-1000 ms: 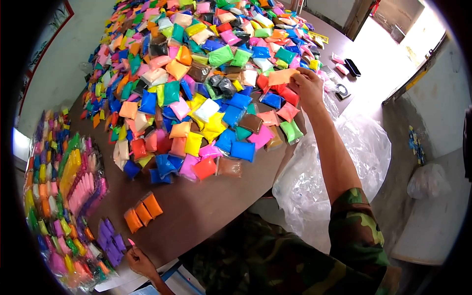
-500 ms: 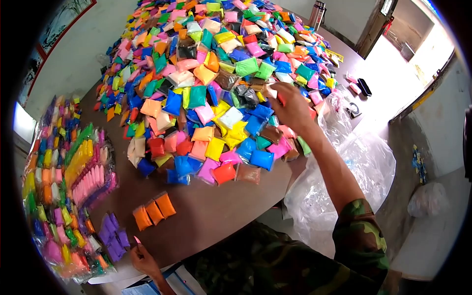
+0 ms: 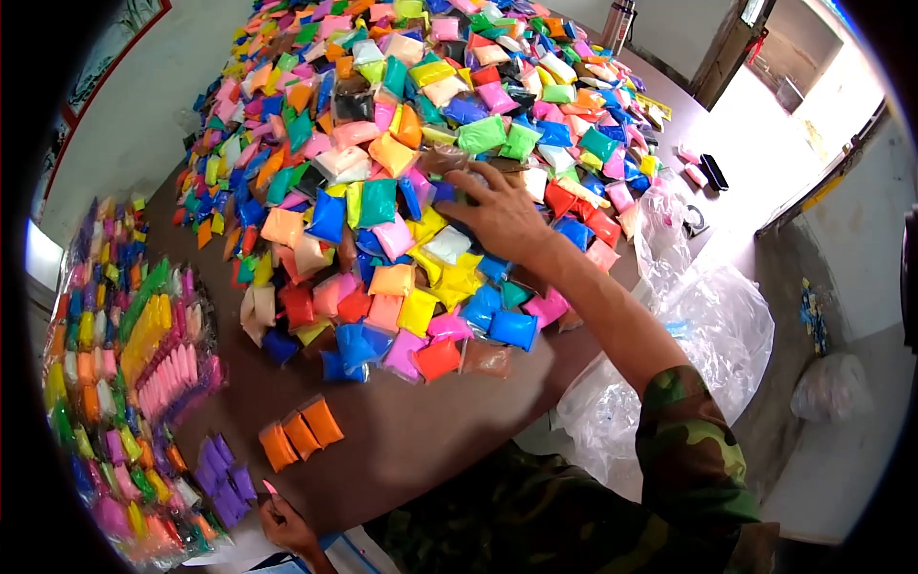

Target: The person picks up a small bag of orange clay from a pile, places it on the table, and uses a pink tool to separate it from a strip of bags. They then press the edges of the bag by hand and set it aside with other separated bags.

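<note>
A large heap of small colourful packets, such as a green packet (image 3: 481, 135) and a yellow one (image 3: 417, 312), covers much of the brown table (image 3: 411, 421). My right hand (image 3: 497, 215) reaches over the middle of the heap, fingers apart and touching packets near a brown one (image 3: 443, 159). At the table's front edge, my left hand (image 3: 285, 524) is closed around a small pink object (image 3: 270, 488). Just above that hand lie several purple packets (image 3: 225, 483), with orange packets (image 3: 301, 435) in a row to their right.
Bundles of filled clear bags (image 3: 124, 383) line the table's left side. Clear plastic bags (image 3: 679, 344) hang at the right edge. A black case (image 3: 712, 172) lies at the right, a thermos flask (image 3: 618, 24) stands at the back, and a blue-edged paper (image 3: 349, 555) is at the bottom.
My right hand has moved left across the heap, its fingers now spread. Some packets around it have shifted, with red ones now showing at its right. My left hand has barely moved.
</note>
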`<state>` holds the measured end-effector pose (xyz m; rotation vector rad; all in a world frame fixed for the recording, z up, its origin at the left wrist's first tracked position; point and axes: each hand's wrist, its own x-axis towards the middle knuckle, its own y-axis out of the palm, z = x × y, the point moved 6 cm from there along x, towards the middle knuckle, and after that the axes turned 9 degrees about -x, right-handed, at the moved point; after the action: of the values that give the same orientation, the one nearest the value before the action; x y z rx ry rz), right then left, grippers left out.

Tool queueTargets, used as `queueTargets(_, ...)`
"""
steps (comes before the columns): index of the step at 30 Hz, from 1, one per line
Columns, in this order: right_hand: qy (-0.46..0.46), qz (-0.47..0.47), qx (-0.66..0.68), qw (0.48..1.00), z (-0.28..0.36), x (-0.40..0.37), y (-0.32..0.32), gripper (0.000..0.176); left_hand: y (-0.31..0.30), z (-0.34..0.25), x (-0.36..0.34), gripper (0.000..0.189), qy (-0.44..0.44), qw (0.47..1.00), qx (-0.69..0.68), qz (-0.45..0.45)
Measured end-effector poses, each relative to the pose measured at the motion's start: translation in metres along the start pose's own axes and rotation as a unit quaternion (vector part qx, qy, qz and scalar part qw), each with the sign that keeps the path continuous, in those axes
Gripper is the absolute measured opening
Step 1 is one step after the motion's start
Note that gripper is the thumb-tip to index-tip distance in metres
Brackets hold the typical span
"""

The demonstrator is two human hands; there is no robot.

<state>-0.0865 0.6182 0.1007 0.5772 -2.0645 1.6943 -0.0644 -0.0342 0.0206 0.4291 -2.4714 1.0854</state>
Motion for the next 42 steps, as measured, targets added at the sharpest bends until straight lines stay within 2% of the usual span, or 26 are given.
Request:
queueTargets(2, 0.038, -0.01, -0.011, 0.999, -0.024, -0.008, -0.003, 0.042, 0.0, -0.002, -0.001, 0.029, -0.004, 0.999, 0.035, 0.006)
queueTargets(6, 0.111, -0.019, 0.02, 0.993, -0.07, -0.024, -0.01, 0.044, -0.001, 0.004, -0.001, 0.029, 0.001, 0.999, 0.053, 0.008)
queueTargets(8, 0.138, -0.019, 0.011, 0.99, -0.092, -0.028, -0.014, 0.042, -0.001, 0.005, 0.001, 0.024, -0.02, 0.997, 0.073, -0.003)
queueTargets(13, 0.207, 0.007, -0.035, 0.978, -0.137, -0.042, -0.019, 0.038, -0.001, 0.004, 0.001, 0.026, -0.033, 0.996, 0.085, -0.009)
queueTargets(15, 0.255, 0.049, -0.024, 0.965, -0.149, -0.052, -0.02, 0.037, -0.001, 0.006, 0.001, 0.027, -0.034, 0.996, 0.081, -0.009)
queueTargets(18, 0.284, 0.053, -0.034, 0.957, -0.147, -0.059, -0.026, 0.037, -0.002, 0.009, 0.0, 0.03, -0.031, 0.996, 0.079, -0.014)
queueTargets(20, 0.29, 0.057, -0.065, 0.953, -0.139, -0.059, -0.033, 0.036, -0.002, 0.01, 0.001, 0.032, -0.034, 0.996, 0.086, -0.008)
queueTargets(22, 0.281, 0.016, -0.158, 0.946, -0.126, -0.053, -0.051, 0.035, -0.002, 0.013, 0.001, 0.033, -0.037, 0.996, 0.085, -0.011)
queueTargets(23, 0.254, -0.058, -0.193, 0.946, -0.115, -0.047, -0.062, 0.031, -0.002, 0.014, 0.001, 0.034, -0.041, 0.996, 0.084, -0.014)
queueTargets(24, 0.253, -0.057, -0.193, 0.946, -0.111, -0.044, -0.06, 0.031, -0.003, 0.011, 0.001, 0.034, -0.042, 0.995, 0.084, -0.014)
queueTargets(26, 0.169, -0.035, -0.02, 0.985, -0.096, -0.034, -0.046, 0.033, -0.002, 0.006, 0.001, 0.034, -0.056, 0.995, 0.086, -0.006)
queueTargets(27, 0.154, 0.01, 0.027, 0.988, -0.087, -0.028, -0.034, 0.03, -0.001, 0.005, 0.001, 0.034, -0.056, 0.995, 0.087, -0.006)
queueTargets(28, 0.155, 0.011, 0.027, 0.988, -0.08, -0.021, -0.027, 0.03, -0.002, 0.004, 0.001, 0.034, -0.054, 0.995, 0.085, -0.008)
queueTargets(30, 0.213, 0.104, 0.02, 0.971, -0.078, -0.014, -0.003, 0.025, -0.002, 0.006, 0.001, 0.033, -0.052, 0.995, 0.084, -0.011)
queueTargets(32, 0.209, 0.099, 0.014, 0.973, -0.082, -0.013, 0.018, 0.026, -0.003, 0.008, -0.001, 0.031, -0.033, 0.995, 0.085, -0.035)
queueTargets(33, 0.218, 0.131, 0.002, 0.967, -0.084, -0.012, 0.024, 0.027, -0.004, 0.005, 0.0, 0.031, -0.036, 0.995, 0.088, -0.039)
queueTargets(35, 0.229, 0.193, -0.02, 0.954, -0.088, -0.013, 0.036, 0.032, -0.004, 0.001, 0.0, 0.027, -0.032, 0.997, 0.076, 0.008)
queueTargets(36, 0.24, 0.186, -0.026, 0.953, -0.088, -0.011, 0.032, 0.034, -0.01, 0.005, -0.002, 0.027, -0.039, 0.995, 0.091, 0.002)
queueTargets(37, 0.242, 0.158, -0.036, 0.956, -0.09, -0.01, 0.022, 0.027, -0.007, 0.01, -0.001, 0.024, -0.007, 0.998, 0.068, -0.006)
queueTargets(38, 0.25, 0.181, -0.038, 0.95, -0.091, -0.008, 0.009, 0.02, -0.003, 0.014, -0.004, 0.021, 0.021, 0.999, 0.047, -0.015)
queueTargets(39, 0.267, 0.107, -0.068, 0.955, -0.09, -0.012, -0.005, 0.022, 0.0, 0.015, -0.006, 0.018, 0.031, 0.999, 0.013, -0.012)
queueTargets(40, 0.223, 0.024, -0.04, 0.974, -0.1, -0.019, -0.005, 0.026, -0.002, 0.017, -0.006, 0.016, 0.041, 0.999, -0.012, -0.008)
queueTargets(41, 0.2, -0.018, -0.024, 0.979, -0.089, -0.015, -0.03, 0.032, -0.003, 0.022, -0.007, 0.015, 0.014, 1.0, 0.0, -0.008)
queueTargets(42, 0.196, -0.005, -0.014, 0.981, -0.084, -0.013, -0.044, 0.033, -0.003, 0.021, -0.005, 0.015, -0.01, 1.0, 0.009, -0.007)
